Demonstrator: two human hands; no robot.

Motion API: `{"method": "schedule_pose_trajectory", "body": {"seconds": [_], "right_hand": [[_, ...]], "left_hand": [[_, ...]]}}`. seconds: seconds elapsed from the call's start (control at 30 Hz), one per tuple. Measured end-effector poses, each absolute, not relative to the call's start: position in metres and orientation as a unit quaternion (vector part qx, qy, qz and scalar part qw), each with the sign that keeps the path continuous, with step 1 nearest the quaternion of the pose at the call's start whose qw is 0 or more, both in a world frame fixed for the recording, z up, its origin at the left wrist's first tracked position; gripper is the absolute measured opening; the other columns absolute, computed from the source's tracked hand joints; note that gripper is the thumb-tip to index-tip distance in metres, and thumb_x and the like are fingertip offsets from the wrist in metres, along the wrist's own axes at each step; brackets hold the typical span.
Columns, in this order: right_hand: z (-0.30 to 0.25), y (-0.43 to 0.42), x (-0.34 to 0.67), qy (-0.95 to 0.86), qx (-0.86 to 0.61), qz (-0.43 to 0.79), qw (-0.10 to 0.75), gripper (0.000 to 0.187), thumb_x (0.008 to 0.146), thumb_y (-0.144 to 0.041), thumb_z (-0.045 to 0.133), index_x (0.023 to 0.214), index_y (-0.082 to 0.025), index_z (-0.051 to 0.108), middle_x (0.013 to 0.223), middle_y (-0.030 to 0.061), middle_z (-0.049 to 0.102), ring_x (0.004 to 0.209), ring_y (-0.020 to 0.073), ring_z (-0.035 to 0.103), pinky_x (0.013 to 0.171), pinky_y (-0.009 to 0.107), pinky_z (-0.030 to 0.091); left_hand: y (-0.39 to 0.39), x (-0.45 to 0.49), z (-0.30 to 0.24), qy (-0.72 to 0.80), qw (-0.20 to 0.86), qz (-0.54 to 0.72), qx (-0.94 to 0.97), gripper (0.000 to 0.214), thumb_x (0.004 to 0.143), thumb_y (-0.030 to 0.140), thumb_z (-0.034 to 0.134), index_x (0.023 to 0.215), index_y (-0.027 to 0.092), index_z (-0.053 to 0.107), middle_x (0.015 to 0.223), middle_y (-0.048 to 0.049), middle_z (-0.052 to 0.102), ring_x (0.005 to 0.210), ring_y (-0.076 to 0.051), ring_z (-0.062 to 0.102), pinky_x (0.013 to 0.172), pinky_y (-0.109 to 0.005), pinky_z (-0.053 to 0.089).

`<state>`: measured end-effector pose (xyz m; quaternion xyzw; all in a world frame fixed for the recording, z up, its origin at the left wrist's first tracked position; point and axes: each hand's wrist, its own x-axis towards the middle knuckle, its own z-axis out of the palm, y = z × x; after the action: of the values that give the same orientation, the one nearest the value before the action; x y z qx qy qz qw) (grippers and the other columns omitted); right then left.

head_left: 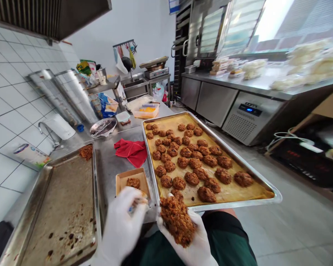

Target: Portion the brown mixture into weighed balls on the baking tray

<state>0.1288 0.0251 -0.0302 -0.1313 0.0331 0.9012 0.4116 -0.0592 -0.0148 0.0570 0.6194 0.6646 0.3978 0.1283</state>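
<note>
My right hand (198, 236), in a white glove, cups a large lump of sticky brown grain mixture (177, 221) at the near edge of the baking tray (266, 202). Rows of brown mounds (191, 178) sit on the tray's yellowish paper lining. My left hand (124, 218), gloved too and slightly blurred, is beside the small cardboard box (122, 181). Its fingers are curled together, with brown residue at the tips; what they pinch cannot be made out. Inside the box lies a small clump of the mixture (133, 182).
Left of the box lies a red cloth (131, 151). A stained metal tray (63, 199) holds a brown clump in its far corner. Farther back are a metal bowl (103, 127) and an orange-filled plastic container (146, 111). A steel refrigerated counter (249, 114) stands across the aisle.
</note>
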Motion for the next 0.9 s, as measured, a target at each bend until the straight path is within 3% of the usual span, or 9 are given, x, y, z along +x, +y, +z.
{"method": "schedule_pose_trajectory", "body": {"seconds": [0.13, 0.27, 0.5, 0.67, 0.9], "right_hand": [[-0.045, 0.031, 0.132, 0.002, -0.173, 0.896, 0.41, 0.016, 0.075, -0.038, 0.074, 0.087, -0.029, 0.079, 0.1, -0.0002, 0.082, 0.088, 0.0214, 0.075, 0.105, 0.043, 0.049], [-0.061, 0.036, 0.141, 0.0, -0.213, 0.882, 0.421, 0.016, 0.073, -0.039, 0.073, 0.086, -0.031, 0.079, 0.098, -0.0032, 0.082, 0.088, 0.0224, 0.076, 0.111, 0.043, 0.044], [-0.049, 0.034, 0.141, 0.011, -0.225, 0.886, 0.406, 0.027, 0.074, -0.046, 0.067, 0.095, -0.033, 0.077, 0.104, 0.0013, 0.081, 0.101, 0.0281, 0.074, 0.109, 0.055, 0.044], [-0.041, 0.034, 0.141, 0.0, -0.207, 0.89, 0.406, 0.039, 0.075, -0.048, 0.065, 0.108, -0.03, 0.074, 0.118, 0.0052, 0.077, 0.111, 0.0299, 0.07, 0.114, 0.056, 0.037], [-0.038, 0.033, 0.141, -0.048, -0.168, 0.896, 0.407, 0.032, 0.076, -0.04, 0.067, 0.105, -0.027, 0.075, 0.114, 0.0063, 0.078, 0.11, 0.0294, 0.071, 0.111, 0.058, 0.04]], "left_hand": [[-0.026, 0.004, 0.036, 0.604, 0.049, 0.425, 0.672, 0.021, 0.088, 0.017, 0.057, 0.107, 0.022, 0.064, 0.103, -0.0087, 0.067, 0.098, -0.022, 0.066, 0.086, -0.035, 0.056], [-0.031, 0.02, 0.025, 0.592, -0.009, 0.434, 0.679, 0.034, 0.085, 0.015, 0.059, 0.118, 0.02, 0.062, 0.114, -0.0125, 0.065, 0.109, -0.027, 0.064, 0.095, -0.04, 0.055], [-0.032, -0.011, 0.033, 0.621, 0.059, 0.445, 0.643, 0.032, 0.09, 0.014, 0.055, 0.12, 0.023, 0.062, 0.117, -0.0094, 0.065, 0.112, -0.021, 0.064, 0.099, -0.033, 0.052], [-0.014, -0.066, 0.039, 0.684, 0.062, 0.431, 0.585, 0.021, 0.093, 0.018, 0.053, 0.109, 0.023, 0.067, 0.113, -0.0072, 0.068, 0.109, -0.021, 0.065, 0.097, -0.035, 0.052], [-0.014, -0.067, 0.048, 0.625, 0.223, 0.355, 0.658, 0.015, 0.093, 0.028, 0.059, 0.106, 0.026, 0.067, 0.116, -0.0042, 0.067, 0.11, -0.02, 0.063, 0.097, -0.032, 0.051]]}}
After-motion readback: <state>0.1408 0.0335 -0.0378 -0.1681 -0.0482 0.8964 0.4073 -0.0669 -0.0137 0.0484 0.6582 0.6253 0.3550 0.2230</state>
